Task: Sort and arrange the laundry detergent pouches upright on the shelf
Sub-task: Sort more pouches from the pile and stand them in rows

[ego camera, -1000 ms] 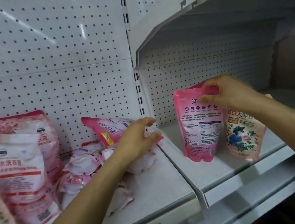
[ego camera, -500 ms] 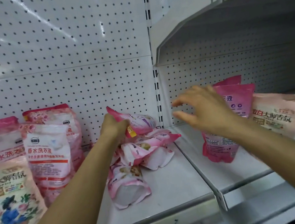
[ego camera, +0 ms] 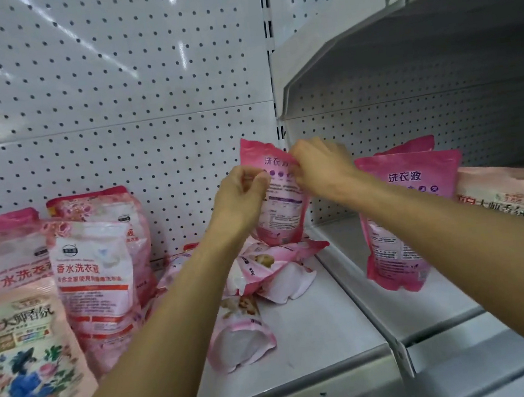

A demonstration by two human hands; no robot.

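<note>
Both hands, left [ego camera: 241, 197] and right [ego camera: 322, 167], grip pink pouch [ego camera: 280, 209] upright, top up.

I note a white metal shelf [ego camera: 318, 329] with pegboard backing. Directly below the gripped pouch, toppled pink pouches [ego camera: 262, 273] lie flat. Left of the grip stand upright pouches [ego camera: 96, 276]; right of it, another pink pouch [ego camera: 400, 248] stands.

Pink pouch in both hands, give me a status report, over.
Left hand and right hand both gripping the held pink pouch, upright, above the toppled pile. Two pink pouches already standing on the right shelf. Nothing in the way.
</note>
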